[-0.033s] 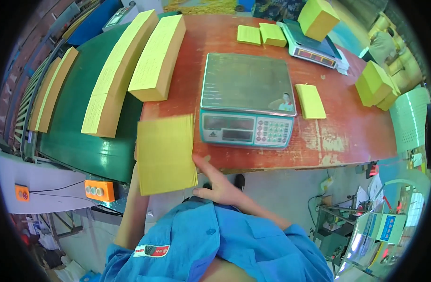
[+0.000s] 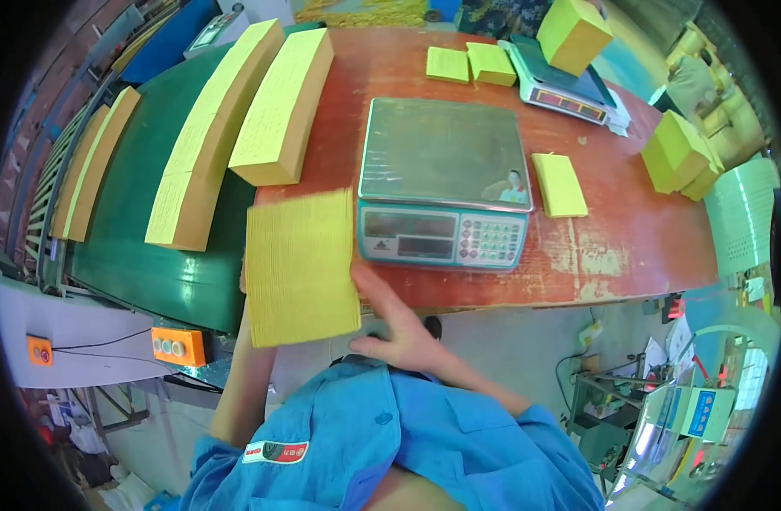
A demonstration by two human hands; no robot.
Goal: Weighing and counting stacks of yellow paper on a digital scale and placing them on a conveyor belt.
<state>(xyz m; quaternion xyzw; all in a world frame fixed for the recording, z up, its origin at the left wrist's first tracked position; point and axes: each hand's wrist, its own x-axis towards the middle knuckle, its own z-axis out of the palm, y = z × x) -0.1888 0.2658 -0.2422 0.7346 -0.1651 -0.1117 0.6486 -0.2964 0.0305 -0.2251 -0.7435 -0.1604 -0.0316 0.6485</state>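
Observation:
A thick stack of yellow paper [image 2: 301, 268] is held up at the front edge of the red table, its many sheet edges showing as fine upright lines. My right hand [image 2: 395, 319] presses its fingers to the right side of the stack; the thumb stands apart from it. Along the stack's left side my left forearm [image 2: 252, 375] rises, and the stack hides my left hand and its fingers. Right beside the stack stands a teal weighing scale [image 2: 442, 157] with a flat metal pan, a display and a keypad.
Long blocks of yellow paper [image 2: 284, 106] stand at the left, some on a green surface [image 2: 118, 204]. Past the scale lies a small yellow pad [image 2: 561, 185] on the red table [image 2: 637, 247]. A second scale [image 2: 561, 98] at the back bears a yellow block. An orange button box [image 2: 178, 347] sits front left.
The stack has tilted a little, with its upper right corner higher and its sheet edges more spread. My right hand has shifted only slightly along with it.

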